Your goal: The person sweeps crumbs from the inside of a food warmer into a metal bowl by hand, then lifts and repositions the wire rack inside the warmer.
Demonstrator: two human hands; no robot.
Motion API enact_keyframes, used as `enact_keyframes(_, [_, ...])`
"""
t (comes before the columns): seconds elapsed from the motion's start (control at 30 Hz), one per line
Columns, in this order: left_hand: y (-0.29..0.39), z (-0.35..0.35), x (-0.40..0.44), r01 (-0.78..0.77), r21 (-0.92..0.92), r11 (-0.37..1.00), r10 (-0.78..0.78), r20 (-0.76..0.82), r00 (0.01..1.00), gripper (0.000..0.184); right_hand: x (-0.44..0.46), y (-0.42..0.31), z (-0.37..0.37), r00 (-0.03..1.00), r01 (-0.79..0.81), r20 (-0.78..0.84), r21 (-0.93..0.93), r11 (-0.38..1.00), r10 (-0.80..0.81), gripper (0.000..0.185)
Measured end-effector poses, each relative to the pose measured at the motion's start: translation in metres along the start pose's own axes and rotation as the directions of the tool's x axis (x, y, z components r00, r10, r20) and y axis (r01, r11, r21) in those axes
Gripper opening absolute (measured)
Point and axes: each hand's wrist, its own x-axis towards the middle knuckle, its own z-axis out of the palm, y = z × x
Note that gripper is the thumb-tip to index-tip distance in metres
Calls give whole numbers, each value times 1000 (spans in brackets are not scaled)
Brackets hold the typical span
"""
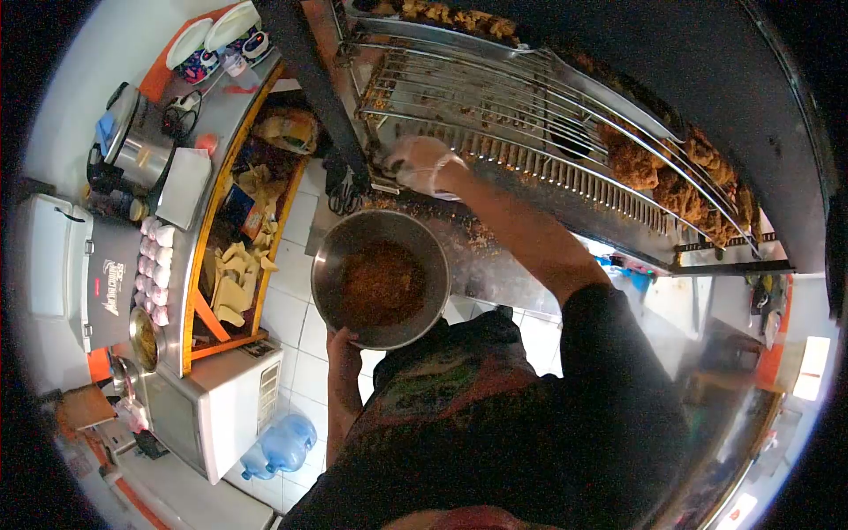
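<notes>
My left hand (343, 346) grips the near rim of a round metal bowl (429, 322), its thumb over the edge. Reddish-brown crumbs (384, 283) lie in the bottom of the bowl. My right hand (422, 165), in a thin clear plastic glove, is at the left end of a wire rack (495, 106). Its fingers are curled, and whatever may be in them is hidden. Brown crumbs are scattered on the tray beneath the wires. Pieces of fried chicken (680, 185) rest at the right end of the rack.
A dark post (322, 88) stands left of my right hand. Along the left runs a metal counter (181, 256) with a pot (146, 159) and rows of wrapped bundles (157, 265). Below are a white oven-like appliance (234, 397) and blue water bottles (287, 442) on the tiled floor.
</notes>
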Motion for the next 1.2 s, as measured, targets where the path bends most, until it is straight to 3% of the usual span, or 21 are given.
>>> enact_keyframes(0.03, [-1, 0, 1, -1, -5, 1000, 1, -2, 1000, 67, -3, 4, 1, 988, 22, -157, 138, 990, 0, 39])
enact_keyframes(0.07, [-2, -1, -1, -16, -10, 1000, 16, 32, 999, 67, 1, 1, 14, 989, 22, -150, 142, 990, -1, 39])
enact_keyframes(0.1, [-3, 0, 0, -35, -18, 999, 36, 68, 997, 68, 13, 0, 32, 963, 47, -259, 451, 891, 81, 38])
enact_keyframes(0.17, [3, 10, -5, -25, -12, 1000, 25, 57, 998, 68, 12, -27, 21, 967, -71, -243, 51, 996, 82, 28])
enact_keyframes(0.2, [5, 14, -6, -21, -4, 1000, 21, 53, 998, 67, 14, -25, 23, 967, -68, -244, 50, 996, 79, 28])
enact_keyframes(0.27, [8, 13, -4, -26, 11, 1000, 25, 76, 997, 68, 19, -21, 26, 990, -138, -36, -111, 984, 135, 29])
enact_keyframes(0.33, [2, 5, 0, -31, 21, 999, 29, 95, 995, 68, 2, -22, -4, 998, -62, 28, 96, 993, 60, 30])
enact_keyframes(0.4, [-8, -10, 8, -48, -26, 998, 50, 82, 995, 69, 10, -17, -6, 996, -79, -25, 103, 992, 82, 29])
enact_keyframes(0.43, [-5, -3, 5, -50, -32, 998, 52, 82, 995, 69, 14, -15, 6, 984, 47, -163, -120, 992, -66, 28])
enact_keyframes(0.47, [-1, 5, 5, -38, -2, 999, 38, 89, 995, 69, 20, -11, 17, 984, 52, -160, -128, 990, -72, 28])
enact_keyframes(0.53, [1, 9, -5, -14, 36, 999, 11, 89, 996, 69, 15, -39, 11, 986, -160, -68, -75, 984, 155, 29])
enact_keyframes(0.6, [0, 11, -5, -7, 33, 999, 7, -10, 1000, 66, -3, -6, 21, 985, -68, -165, -132, 989, 46, 33])
enact_keyframes(0.63, [-2, 8, -7, 1, 29, 1000, -1, -11, 1000, 66, -22, 8, 14, 998, -19, -62, -165, 986, 8, 34])
enact_keyframes(0.8, [-7, 7, -2, 14, 35, 999, -13, -24, 1000, 68, -15, -31, -53, 923, -342, -130, 155, 927, 362, 45])
enact_keyframes(0.87, [-7, 15, -2, 4, 20, 1000, -4, 17, 1000, 69, 12, 21, 25, 945, -280, -65, 337, 899, 319, 44])
enact_keyframes(0.93, [-1, 19, -3, -36, -19, 999, 38, 74, 997, 72, 6, 34, 55, 982, -105, -169, -119, 987, 84, 48])
enact_keyframes(1.0, [-1, 16, 1, -13, 59, 998, 8, 86, 996, 73, -13, 47, 62, 985, -10, -165, -357, 934, -53, 52])
enact_keyframes(1.03, [-7, 12, 4, -20, 46, 999, 17, 66, 998, 72, -55, 58, 55, 953, -6, -303, 3, 1000, 6, 42])
enact_keyframes(1.1, [-11, 6, 4, -23, 16, 1000, 23, 42, 999, 72, -141, 64, 25, 934, -107, -354, -126, 986, 56, 30])
enact_keyframes(1.13, [-10, 7, 4, -15, 26, 1000, 13, 75, 997, 71, -175, 51, -5, 940, -306, -221, -204, 930, 261, 27])
enact_keyframes(1.2, [-12, 9, -2, 1, 8, 1000, -2, 91, 996, 70, -224, 60, -12, 777, -526, -413, -14, 850, 475, 29])
